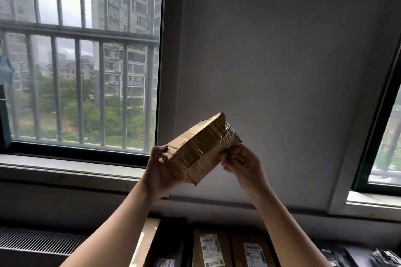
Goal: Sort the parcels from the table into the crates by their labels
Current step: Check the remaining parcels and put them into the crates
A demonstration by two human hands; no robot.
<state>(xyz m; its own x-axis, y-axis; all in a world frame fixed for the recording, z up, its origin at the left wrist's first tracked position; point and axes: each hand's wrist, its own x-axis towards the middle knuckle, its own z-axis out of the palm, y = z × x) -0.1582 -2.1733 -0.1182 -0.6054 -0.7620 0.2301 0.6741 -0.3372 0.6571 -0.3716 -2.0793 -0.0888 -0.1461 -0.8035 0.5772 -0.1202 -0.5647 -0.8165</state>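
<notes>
Left hand [159,169] grips the taped cardboard parcel [200,147] at its lower left end. Right hand [239,163] pinches its right edge, parcel tilted, raised between both.

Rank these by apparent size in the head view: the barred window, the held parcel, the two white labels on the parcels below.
1. barred window
2. held parcel
3. left label, right label: look alike, not ranked
</notes>
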